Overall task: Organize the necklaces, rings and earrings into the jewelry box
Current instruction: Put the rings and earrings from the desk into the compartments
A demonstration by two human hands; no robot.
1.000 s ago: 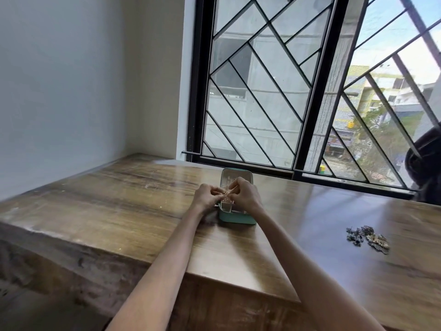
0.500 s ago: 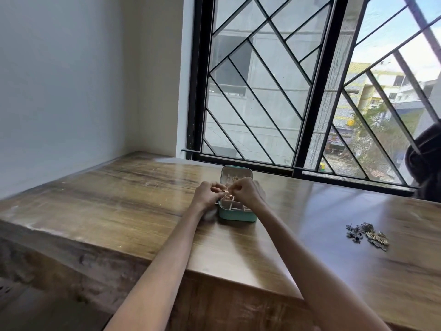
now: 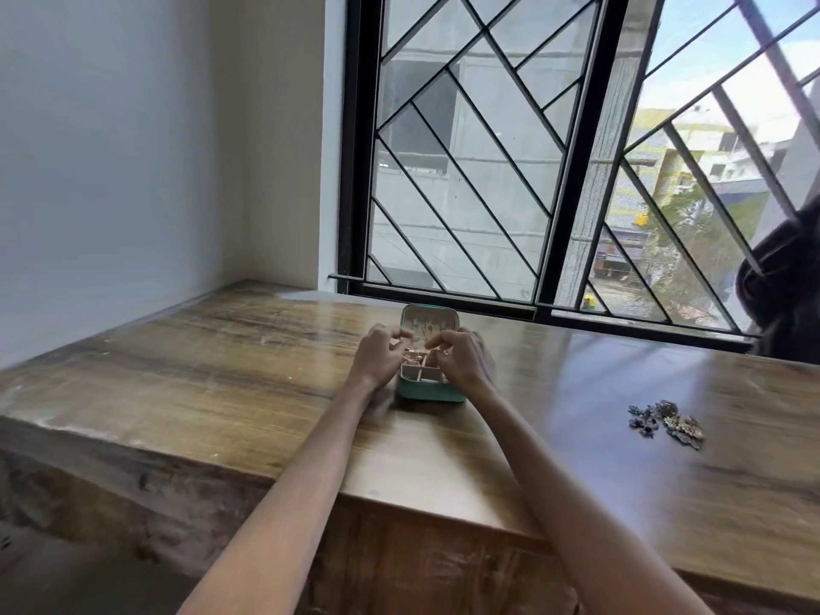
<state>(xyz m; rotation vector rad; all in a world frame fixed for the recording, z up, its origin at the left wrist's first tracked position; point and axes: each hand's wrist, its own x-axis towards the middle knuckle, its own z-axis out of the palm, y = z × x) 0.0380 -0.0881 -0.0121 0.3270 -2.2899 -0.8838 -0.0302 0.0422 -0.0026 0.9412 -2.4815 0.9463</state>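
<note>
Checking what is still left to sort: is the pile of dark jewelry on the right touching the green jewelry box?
Apart. The head view shows the dark jewelry pile lying far right of the jewelry box, with a wide stretch of bare wooden table between them.

I'm seeing a wooden table (image 3: 213, 361) sitting against a white wall (image 3: 111, 148), a barred window (image 3: 510, 162) standing behind it.

The glossy, grained wooden table (image 3: 222, 370) bears a matt green jewelry box (image 3: 428, 392) and dull metal jewelry (image 3: 665, 421).
</note>
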